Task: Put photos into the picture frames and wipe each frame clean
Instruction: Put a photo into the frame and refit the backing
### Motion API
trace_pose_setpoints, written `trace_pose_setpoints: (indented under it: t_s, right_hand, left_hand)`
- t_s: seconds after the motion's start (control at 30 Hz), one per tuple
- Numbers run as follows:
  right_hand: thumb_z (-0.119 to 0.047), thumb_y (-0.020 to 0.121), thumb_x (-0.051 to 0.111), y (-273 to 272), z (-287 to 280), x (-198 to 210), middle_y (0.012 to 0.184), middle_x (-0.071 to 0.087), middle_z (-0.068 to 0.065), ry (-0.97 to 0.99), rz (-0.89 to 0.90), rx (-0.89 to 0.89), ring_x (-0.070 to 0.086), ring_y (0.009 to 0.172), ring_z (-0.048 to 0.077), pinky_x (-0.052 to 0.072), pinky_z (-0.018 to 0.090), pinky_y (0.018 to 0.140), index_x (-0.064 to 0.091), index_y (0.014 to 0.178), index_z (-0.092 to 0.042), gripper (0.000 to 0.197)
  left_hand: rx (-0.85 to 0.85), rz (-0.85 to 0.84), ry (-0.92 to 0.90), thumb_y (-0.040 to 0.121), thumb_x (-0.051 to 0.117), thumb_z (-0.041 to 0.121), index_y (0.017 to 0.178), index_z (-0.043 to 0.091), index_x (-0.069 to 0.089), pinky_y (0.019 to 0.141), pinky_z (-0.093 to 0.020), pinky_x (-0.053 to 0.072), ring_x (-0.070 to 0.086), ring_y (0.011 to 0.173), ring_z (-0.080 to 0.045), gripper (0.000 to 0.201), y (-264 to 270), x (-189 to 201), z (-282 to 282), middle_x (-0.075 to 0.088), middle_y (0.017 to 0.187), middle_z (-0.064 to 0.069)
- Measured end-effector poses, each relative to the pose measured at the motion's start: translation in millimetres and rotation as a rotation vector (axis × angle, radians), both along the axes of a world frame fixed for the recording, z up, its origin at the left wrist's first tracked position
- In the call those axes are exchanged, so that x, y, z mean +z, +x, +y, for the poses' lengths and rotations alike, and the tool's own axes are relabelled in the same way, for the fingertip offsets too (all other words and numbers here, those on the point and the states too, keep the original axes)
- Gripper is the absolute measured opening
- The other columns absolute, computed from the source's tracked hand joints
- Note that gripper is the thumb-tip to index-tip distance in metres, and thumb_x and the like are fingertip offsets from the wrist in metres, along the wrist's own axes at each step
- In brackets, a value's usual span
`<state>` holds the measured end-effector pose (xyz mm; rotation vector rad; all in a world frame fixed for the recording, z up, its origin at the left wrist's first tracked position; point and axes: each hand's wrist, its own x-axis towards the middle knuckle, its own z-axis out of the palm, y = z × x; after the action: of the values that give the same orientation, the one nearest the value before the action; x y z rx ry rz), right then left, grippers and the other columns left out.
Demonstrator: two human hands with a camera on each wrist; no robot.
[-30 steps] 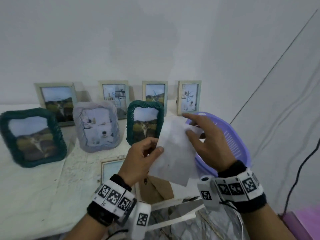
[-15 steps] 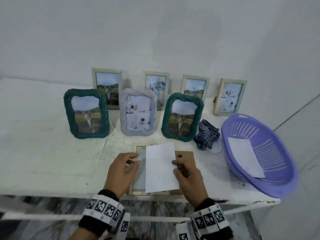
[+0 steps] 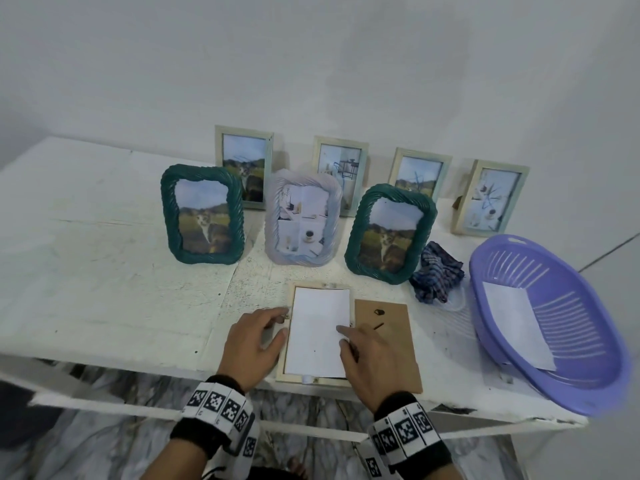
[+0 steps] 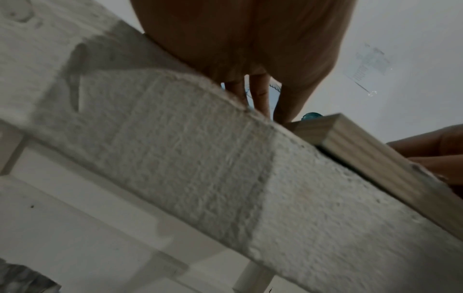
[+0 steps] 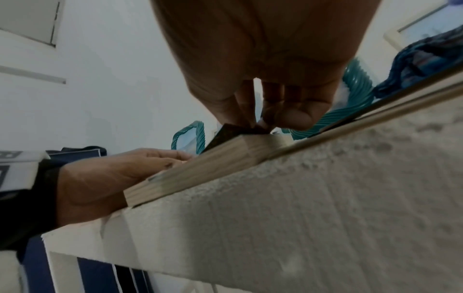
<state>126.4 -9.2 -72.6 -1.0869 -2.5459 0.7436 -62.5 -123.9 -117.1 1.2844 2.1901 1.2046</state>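
A pale wooden frame (image 3: 286, 355) lies face down at the table's front edge. A photo (image 3: 318, 330), white back up, lies flat inside it. Right of the frame lies its brown backing board (image 3: 384, 344). My left hand (image 3: 263, 327) rests against the frame's left rail with relaxed fingers. My right hand (image 3: 346, 337) has its index and thumb tips on the photo's right edge. The left wrist view shows my left fingers (image 4: 260, 95) beside the frame's corner (image 4: 363, 150). In the right wrist view my right hand (image 5: 275, 111) touches down inside the frame (image 5: 200, 168).
Several standing frames with photos line the back of the white table (image 3: 104, 289). A crumpled blue checked cloth (image 3: 438, 275) lies right of the green frame (image 3: 389, 233). A purple basket (image 3: 588, 358) holding a white sheet (image 3: 516, 327) overhangs the front right edge.
Both hands carried the photo from in front of the basket down to the frame. It was held just above the frame and now lies flat inside it. The left hand moved to the frame's rail.
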Motion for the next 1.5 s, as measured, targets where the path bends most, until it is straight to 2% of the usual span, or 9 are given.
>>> trace_pose_setpoints:
  t_s: [0.1, 0.27, 0.37, 0.47, 0.57, 0.8, 0.97, 1.27, 1.5]
  right_hand:
    - [-0.021, 0.096, 0.051, -3, 1, -9, 0.101, 0.055, -0.001, 0.017, -0.044, 0.032, 0.051, 0.077, 0.009, 0.034, 0.013, 0.067, 0.063, 0.125, -0.02, 0.031]
    - [-0.027, 0.094, 0.053, 0, 5, -8, 0.096, 0.054, -0.005, 0.045, -0.052, -0.003, 0.048, 0.073, 0.008, 0.041, 0.021, 0.066, 0.063, 0.122, -0.027, 0.03]
    - [-0.023, 0.084, 0.062, 8, 12, -4, 0.089, 0.052, 0.001, 0.188, -0.054, -0.106, 0.049, 0.077, 0.018, 0.045, 0.03, 0.06, 0.066, 0.105, -0.022, 0.021]
    - [-0.036, 0.08, 0.063, 23, 20, -1, 0.103, 0.055, 0.009, 0.235, -0.247, -0.29, 0.051, 0.088, 0.03, 0.047, 0.037, 0.067, 0.06, 0.11, -0.018, 0.035]
    - [-0.055, 0.086, 0.049, 38, 24, 0, 0.123, 0.047, 0.008, 0.098, -0.449, -0.359, 0.044, 0.108, 0.028, 0.044, 0.037, 0.084, 0.046, 0.123, -0.021, 0.051]
    - [-0.039, 0.081, 0.066, 45, 31, 4, 0.124, 0.045, 0.01, -0.125, -0.195, -0.482, 0.039, 0.113, 0.029, 0.038, 0.036, 0.093, 0.057, 0.121, -0.016, 0.047]
    - [-0.041, 0.074, 0.075, 23, 23, 11, 0.114, 0.046, 0.007, -0.026, 0.005, -0.414, 0.041, 0.107, 0.026, 0.037, 0.03, 0.091, 0.066, 0.108, -0.016, 0.043]
    - [-0.044, 0.078, 0.068, -34, -9, -1, 0.106, 0.044, 0.01, 0.127, -0.036, -0.208, 0.039, 0.095, 0.024, 0.045, 0.033, 0.083, 0.063, 0.101, -0.013, 0.04]
    - [-0.049, 0.08, 0.064, -36, -10, -10, 0.103, 0.048, 0.009, 0.171, -0.062, -0.146, 0.044, 0.091, 0.027, 0.047, 0.036, 0.071, 0.067, 0.096, -0.018, 0.035]
  left_hand:
    - [0.0, 0.004, 0.006, 0.084, 0.047, 0.051, 0.123, 0.031, 0.061, 0.085, -0.034, 0.047, 0.056, 0.094, -0.006, 0.046, 0, -1, 0, 0.063, 0.103, 0.02]
    - [0.003, 0.002, 0.009, 0.084, 0.048, 0.051, 0.122, 0.033, 0.06, 0.085, -0.034, 0.048, 0.056, 0.094, -0.004, 0.044, 0, -3, 0, 0.062, 0.103, 0.022]
    - [0.0, 0.009, 0.006, 0.084, 0.048, 0.052, 0.123, 0.035, 0.059, 0.084, -0.034, 0.047, 0.055, 0.094, -0.002, 0.044, -1, -5, 0, 0.061, 0.103, 0.025]
    - [-0.008, 0.02, 0.005, 0.084, 0.047, 0.053, 0.123, 0.035, 0.058, 0.084, -0.034, 0.047, 0.055, 0.094, -0.002, 0.044, -2, -7, 0, 0.061, 0.103, 0.024]
    - [-0.009, 0.025, 0.011, 0.085, 0.046, 0.052, 0.123, 0.035, 0.058, 0.085, -0.035, 0.048, 0.055, 0.094, -0.003, 0.044, -3, -9, 0, 0.061, 0.103, 0.023]
    - [-0.015, 0.029, 0.02, 0.086, 0.047, 0.051, 0.124, 0.033, 0.059, 0.085, -0.039, 0.048, 0.055, 0.094, -0.007, 0.044, -3, -11, -1, 0.061, 0.104, 0.022]
    - [-0.008, 0.036, 0.021, 0.085, 0.047, 0.05, 0.123, 0.032, 0.059, 0.085, -0.038, 0.048, 0.055, 0.094, -0.006, 0.044, -2, -10, -1, 0.061, 0.103, 0.023]
    - [-0.013, 0.058, 0.0, 0.086, 0.046, 0.051, 0.127, 0.033, 0.058, 0.085, -0.037, 0.047, 0.054, 0.095, -0.005, 0.046, -2, -10, 1, 0.061, 0.104, 0.022]
    - [-0.017, 0.059, -0.003, 0.086, 0.046, 0.051, 0.127, 0.035, 0.058, 0.084, -0.035, 0.046, 0.053, 0.095, -0.004, 0.045, -3, -10, 1, 0.061, 0.104, 0.023]
